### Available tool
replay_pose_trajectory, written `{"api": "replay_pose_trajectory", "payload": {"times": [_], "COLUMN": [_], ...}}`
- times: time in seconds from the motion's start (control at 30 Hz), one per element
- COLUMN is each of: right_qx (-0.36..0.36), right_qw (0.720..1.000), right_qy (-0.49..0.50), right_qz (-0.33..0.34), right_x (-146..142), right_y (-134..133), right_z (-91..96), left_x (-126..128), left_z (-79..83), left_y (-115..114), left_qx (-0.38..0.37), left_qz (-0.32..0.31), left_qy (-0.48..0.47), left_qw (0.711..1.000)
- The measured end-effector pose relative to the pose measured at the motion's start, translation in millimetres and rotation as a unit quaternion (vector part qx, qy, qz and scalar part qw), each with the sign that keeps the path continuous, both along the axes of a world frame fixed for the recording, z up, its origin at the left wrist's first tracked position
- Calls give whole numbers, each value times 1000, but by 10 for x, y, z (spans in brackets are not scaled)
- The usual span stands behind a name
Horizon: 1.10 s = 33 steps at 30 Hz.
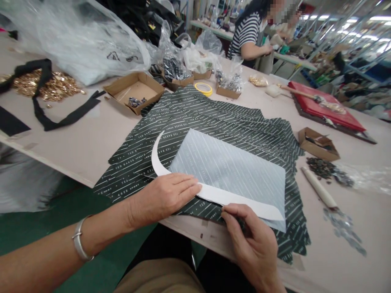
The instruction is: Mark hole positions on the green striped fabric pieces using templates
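Note:
My left hand (165, 195) lies flat, fingers together, pressing on a white backing strip (238, 201) and the dark green printed sheet (189, 118) near the table's front edge. My right hand (253, 240) pinches the sheet's near edge just below the strip, thumb and fingers closed on it. The strip curls up and away to the left. A pale, folded-over panel (232, 167) of the sheet lies just beyond both hands. Several more printed sheets are stacked beneath, fanned out.
Cardboard boxes (136, 91) of small metal parts, a yellow tape roll (203, 88), plastic bags (76, 40), gold hardware (45, 85) and black straps (70, 116) lie on the table. A red board (324, 108) and a white stick (319, 188) are at right. Another person (253, 32) works behind.

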State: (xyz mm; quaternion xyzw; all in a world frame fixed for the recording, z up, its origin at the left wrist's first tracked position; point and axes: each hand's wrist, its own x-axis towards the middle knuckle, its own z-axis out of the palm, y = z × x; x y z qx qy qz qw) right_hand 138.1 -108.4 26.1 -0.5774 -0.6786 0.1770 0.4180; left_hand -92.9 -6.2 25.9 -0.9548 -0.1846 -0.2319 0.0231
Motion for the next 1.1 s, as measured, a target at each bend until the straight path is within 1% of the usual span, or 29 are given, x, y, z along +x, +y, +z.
{"api": "replay_pose_trajectory", "payload": {"times": [0.13, 0.23, 0.37, 0.47, 0.53, 0.57, 0.63, 0.7, 0.8, 0.9, 0.97, 1.03, 1.07, 1.1], "right_qx": [52, 108, 153, 149, 128, 108, 53, -12, -102, -162, -186, -193, -180, -150], "right_qw": [997, 984, 965, 956, 959, 965, 979, 988, 988, 977, 970, 966, 970, 977], "right_qy": [-60, -136, -210, -252, -251, -232, -171, -109, -43, 16, 44, 51, 43, 31], "right_qz": [20, 45, 33, 25, 43, 60, 94, 105, 111, 134, 151, 164, 161, 145], "right_x": [28, 23, 22, 66, 112, 137, 186, 237, 322, 407, 453, 490, 506, 520], "right_y": [-13, 20, 166, 314, 400, 437, 500, 556, 637, 704, 734, 744, 736, 717], "right_z": [-22, -4, 128, 278, 386, 443, 568, 713, 958, 1179, 1279, 1336, 1352, 1360], "left_x": [-16, 6, 52, 79, 88, 89, 91, 94, 115, 159, 196, 236, 256, 274], "left_z": [-37, -19, 113, 272, 387, 444, 559, 680, 883, 1100, 1228, 1321, 1350, 1364], "left_y": [25, 48, 105, 163, 206, 228, 268, 296, 307, 294, 283, 269, 261, 251], "left_qx": [-5, -17, -49, -48, -57, -72, -119, -164, -200, -237, -281, -342, -374, -403], "left_qz": [-6, 5, 23, 11, 5, 6, 11, 10, 16, 34, 33, 34, 40, 48], "left_qy": [-21, -15, 41, 60, 67, 73, 86, 84, 57, 53, 53, 57, 61, 65], "left_qw": [1000, 1000, 998, 997, 996, 995, 989, 983, 978, 969, 958, 937, 925, 912]}}
